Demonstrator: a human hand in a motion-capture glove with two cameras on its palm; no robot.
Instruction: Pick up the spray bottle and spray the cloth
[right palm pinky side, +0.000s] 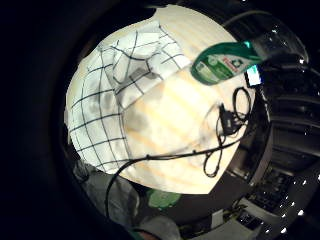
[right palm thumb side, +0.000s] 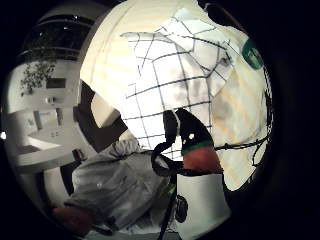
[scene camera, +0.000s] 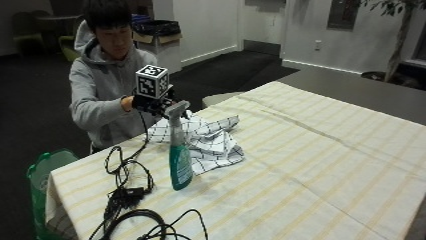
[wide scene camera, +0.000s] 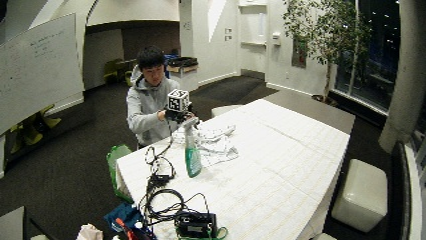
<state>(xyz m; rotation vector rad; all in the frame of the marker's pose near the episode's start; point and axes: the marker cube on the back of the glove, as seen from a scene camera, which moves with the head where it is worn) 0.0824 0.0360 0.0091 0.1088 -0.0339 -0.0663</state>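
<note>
Outside view: a person in a grey hoodie sits at the far left edge of a table covered by a cream striped tablecloth (scene camera: 319, 150). A green spray bottle (scene camera: 178, 155) stands upright on the cloth-covered table near the left side, its white trigger head at the top. Just behind it, to the right and touching or nearly touching its base, a white checked cloth (scene camera: 206, 137) lies crumpled — the target sits right beside the tool, so a short turn of the nozzle would likely reach it.

The gloved right hand (scene camera: 152, 104) hangs in the air just left of the bottle's trigger head, above the table, not visibly touching it. I cannot tell whether its fingers are spread or curled. Judging by this, the bottle is not yet picked up.

Black cables (scene camera: 126, 190) trail across the near left of the table, clear of bottle and cloth.
</note>
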